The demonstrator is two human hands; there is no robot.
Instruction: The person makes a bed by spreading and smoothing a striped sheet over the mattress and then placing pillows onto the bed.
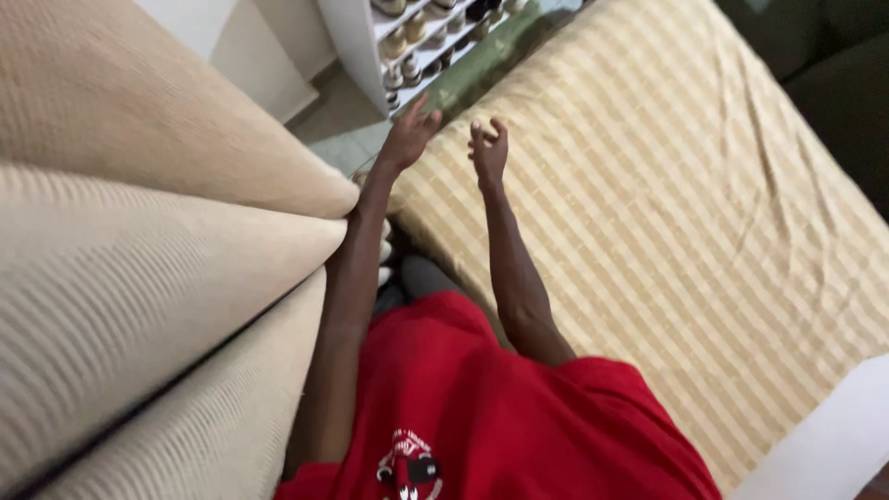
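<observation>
My left hand [407, 135] reaches forward with its fingers spread, hovering above the corner of a bed covered with a tan striped sheet [648, 204]. My right hand [488, 148] is raised beside it over the same corner, fingers loosely curled and apart. Neither hand holds anything, and neither clearly touches the sheet. My red shirt [482, 417] fills the lower middle of the view.
A beige ribbed curtain or cover [139, 259] fills the left side, close to my left arm. A white shoe rack [417, 42] with several pairs stands beyond the bed's corner on a pale tiled floor [338, 130]. A white edge [833, 444] shows at lower right.
</observation>
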